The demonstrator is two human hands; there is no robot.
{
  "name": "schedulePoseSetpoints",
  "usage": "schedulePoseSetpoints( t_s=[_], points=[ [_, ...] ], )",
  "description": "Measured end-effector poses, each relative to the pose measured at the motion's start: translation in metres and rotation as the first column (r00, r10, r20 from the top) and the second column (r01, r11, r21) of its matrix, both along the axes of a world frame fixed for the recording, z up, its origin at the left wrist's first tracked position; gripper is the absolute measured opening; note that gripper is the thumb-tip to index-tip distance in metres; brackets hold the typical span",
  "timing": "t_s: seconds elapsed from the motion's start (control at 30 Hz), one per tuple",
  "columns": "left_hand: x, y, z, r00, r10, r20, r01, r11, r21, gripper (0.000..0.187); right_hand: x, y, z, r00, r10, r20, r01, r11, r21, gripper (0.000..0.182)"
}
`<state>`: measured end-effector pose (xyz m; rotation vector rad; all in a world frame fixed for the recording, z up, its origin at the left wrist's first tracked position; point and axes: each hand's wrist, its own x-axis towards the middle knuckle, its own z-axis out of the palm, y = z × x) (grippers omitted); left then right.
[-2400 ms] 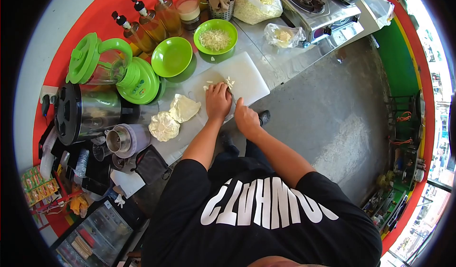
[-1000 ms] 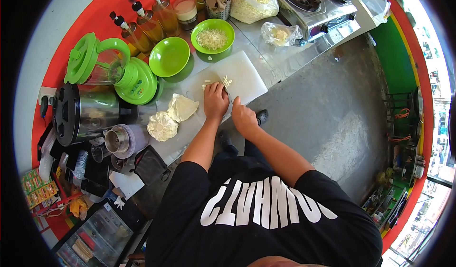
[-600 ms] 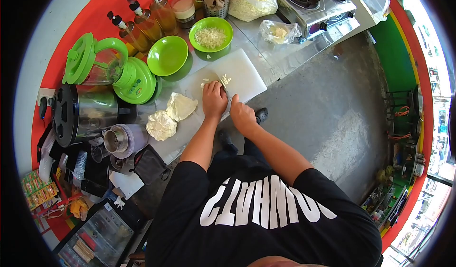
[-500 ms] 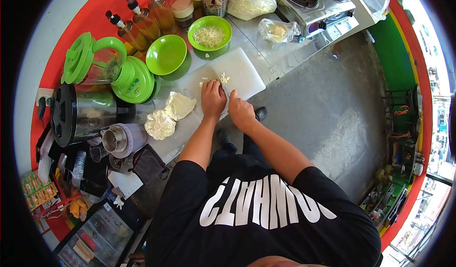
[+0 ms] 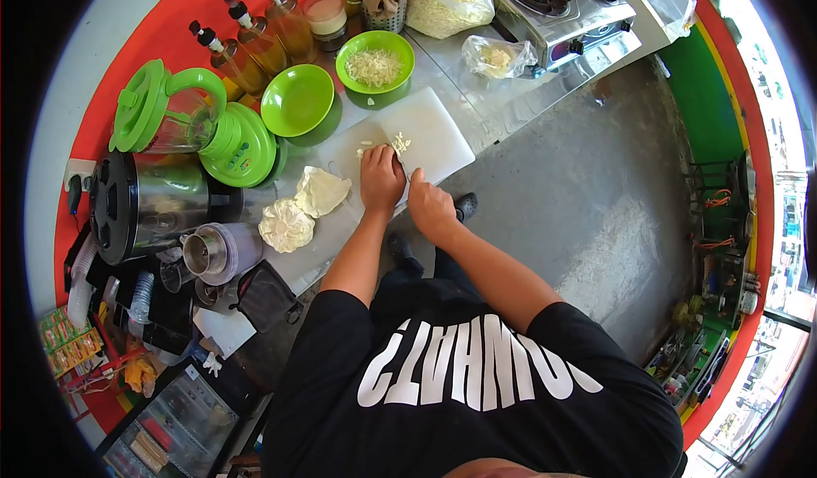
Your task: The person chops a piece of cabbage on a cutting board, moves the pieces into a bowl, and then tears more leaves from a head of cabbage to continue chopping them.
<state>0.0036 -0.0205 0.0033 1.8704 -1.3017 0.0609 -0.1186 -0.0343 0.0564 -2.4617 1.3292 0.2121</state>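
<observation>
On the white cutting board, my left hand presses down with its fingers curled together; what lies under them is mostly hidden. My right hand is wrapped round a knife, whose blade shows narrowly beside the left fingertips. Small pale chopped pieces lie just beyond the blade. Two pale cabbage-like pieces, one rounded and one leafy, rest left of my left hand. A green bowl behind the board holds pale shreds, and an empty green bowl stands beside it.
A green blender jug, its green base and pump bottles stand at the left back. A bag of shreds, a small bag and a gas stove are at the back right. A metal-topped container stands left.
My right hand has shifted slightly down and left with the knife. My left hand has barely moved.
</observation>
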Motion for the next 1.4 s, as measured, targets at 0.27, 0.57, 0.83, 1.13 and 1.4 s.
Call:
schedulePoseSetpoints(
  t_s=[0.27, 0.57, 0.83, 1.13, 1.4],
  points=[
    [0.0, -0.001, 0.002, 1.0, -0.004, 0.007, 0.004, 1.0, 0.004, 0.011, 0.001, -0.008, 0.001, 0.999, 0.041, 0.03, -0.041, 0.999, 0.003, 0.013],
    [0.0, 0.001, 0.003, 1.0, -0.005, -0.002, 0.005, 1.0, 0.011, 0.01, 0.001, -0.011, -0.002, 0.997, 0.041, 0.058, -0.042, 0.999, 0.022, 0.013],
    [0.001, 0.0, 0.0, 1.0, 0.023, 0.001, -0.023, 1.0, 0.014, 0.01, -0.003, -0.001, -0.014, 0.999, 0.031, 0.012, -0.03, 0.999, -0.01, 0.012],
    [-0.001, 0.003, -0.003, 0.994, 0.056, 0.09, -0.06, 0.998, 0.035, 0.01, -0.029, -0.017, -0.004, 0.997, 0.009, 0.075, -0.019, 0.991, 0.135, 0.023],
    [0.0, 0.014, 0.001, 0.965, 0.044, 0.259, -0.08, 0.989, 0.128, 0.019, -0.046, -0.034, 0.005, 0.998, 0.017, 0.061, -0.023, 0.994, 0.107, 0.024]
  ],
)
